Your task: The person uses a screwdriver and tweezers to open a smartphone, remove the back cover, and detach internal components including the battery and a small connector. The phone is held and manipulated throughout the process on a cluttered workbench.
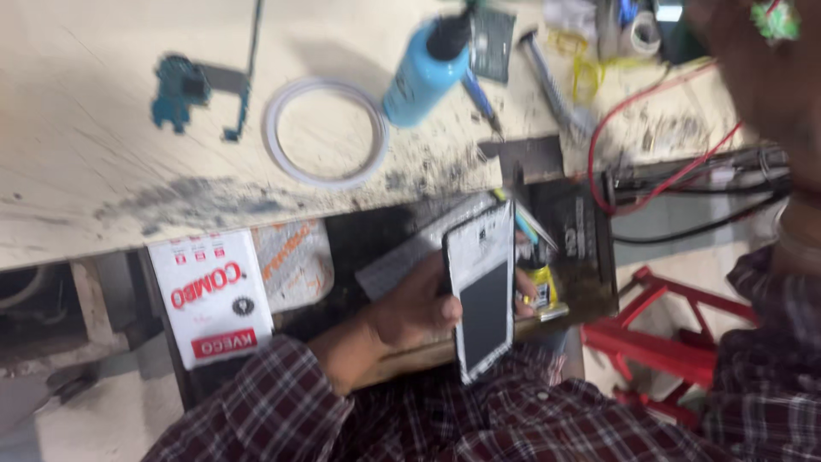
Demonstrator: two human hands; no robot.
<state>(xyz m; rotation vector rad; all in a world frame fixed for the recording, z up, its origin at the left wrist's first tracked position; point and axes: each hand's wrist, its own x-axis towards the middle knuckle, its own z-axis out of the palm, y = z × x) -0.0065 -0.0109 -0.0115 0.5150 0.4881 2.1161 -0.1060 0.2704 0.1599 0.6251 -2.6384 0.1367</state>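
White-framed phone (481,295) sits clamped in the left hand (419,308) below the bench edge (256,222), apparently mid-inspection, so next likely needs a tool from the bench; right hand (753,68) is raised, blurred, grip cannot tell; blue bottle (425,73) lies capped, contents hidden.

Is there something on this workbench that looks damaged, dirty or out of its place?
Yes. A dark sooty stain smears the bench top near its front edge. A bare blue circuit board lies loose beside a white ring. Red wires loop untidily. The left hand holds a white phone.
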